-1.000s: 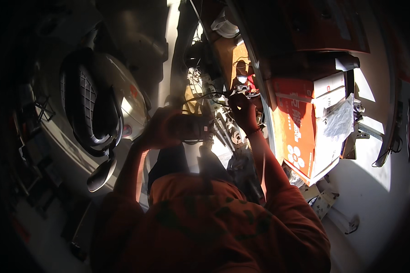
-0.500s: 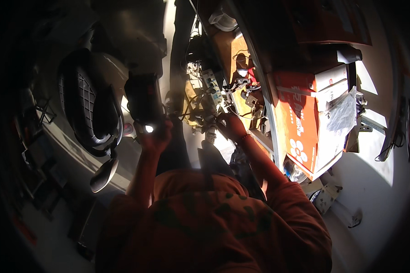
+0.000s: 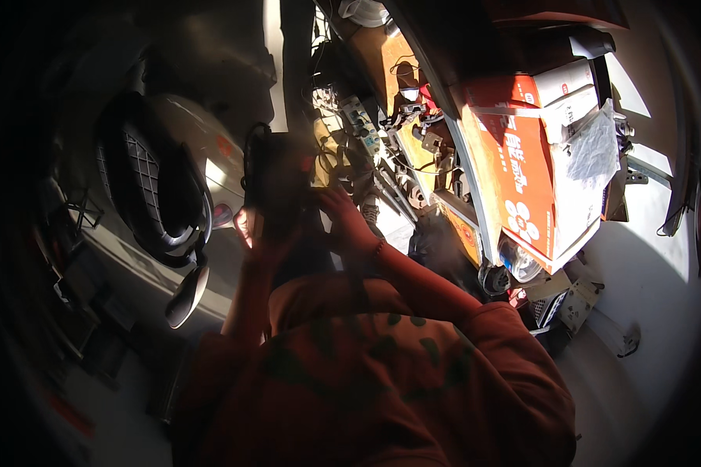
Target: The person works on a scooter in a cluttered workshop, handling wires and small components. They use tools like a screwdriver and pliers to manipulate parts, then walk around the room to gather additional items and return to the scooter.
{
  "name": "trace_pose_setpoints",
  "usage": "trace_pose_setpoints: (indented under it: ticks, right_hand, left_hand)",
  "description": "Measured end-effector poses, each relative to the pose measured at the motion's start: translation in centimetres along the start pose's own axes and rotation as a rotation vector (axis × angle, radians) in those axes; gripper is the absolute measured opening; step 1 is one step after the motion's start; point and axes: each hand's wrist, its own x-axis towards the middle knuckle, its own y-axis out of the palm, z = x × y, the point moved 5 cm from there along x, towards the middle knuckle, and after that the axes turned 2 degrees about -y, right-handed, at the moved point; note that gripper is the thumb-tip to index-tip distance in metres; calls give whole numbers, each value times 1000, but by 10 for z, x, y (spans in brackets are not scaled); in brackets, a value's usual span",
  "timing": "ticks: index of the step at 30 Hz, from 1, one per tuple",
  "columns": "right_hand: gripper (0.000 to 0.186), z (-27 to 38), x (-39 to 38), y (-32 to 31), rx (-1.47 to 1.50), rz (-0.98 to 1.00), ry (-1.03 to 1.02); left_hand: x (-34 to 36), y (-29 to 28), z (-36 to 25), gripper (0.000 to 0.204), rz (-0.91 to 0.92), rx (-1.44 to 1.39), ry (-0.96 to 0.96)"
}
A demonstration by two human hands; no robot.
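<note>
A black boxy object [image 3: 276, 167], too dark and blurred to name, is held up in front of my body. My left hand [image 3: 263, 232] grips its near lower side, with most of the fingers lost in shadow. Against its right edge, my right hand [image 3: 350, 224] has its fingers bent and seems to hold it too; the fingertips are hard to make out. Just beyond the right hand lie tangled dark cables and a pale power strip [image 3: 361, 124].
To the left stands a black chair [image 3: 149, 175] with a mesh back. A wooden workbench [image 3: 382, 62] with clutter runs along the right. An orange and white carton [image 3: 518, 167] with clear plastic [image 3: 592, 148] on it sits there. Lower right are boxes [image 3: 580, 303].
My right hand has come left, away from the cables, to the side of the black object. That object has shifted right and nearer the middle, and its bright light spot no longer shows.
</note>
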Motion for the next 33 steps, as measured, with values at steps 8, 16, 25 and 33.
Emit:
trace_pose_setpoints:
  ticks: [8, 16, 25, 33]
  right_hand:
    - [18, 42, -38, -1, 1134, 84, 519]
    - [12, -31, -95, -16, 85, 157, 206]
    - [10, -82, -102, 8, -35, -177, 163]
    - [16, 11, -88, -20, 92, -155, -10]
  left_hand:
    - [32, -18, -7, 56, 183, -845, -310]
    - [60, 7, -51, 61, 303, -1142, -241]
    - [28, 71, -106, 43, 859, -1382, -377]
    - [29, 27, -112, 60, 226, -530, -141]
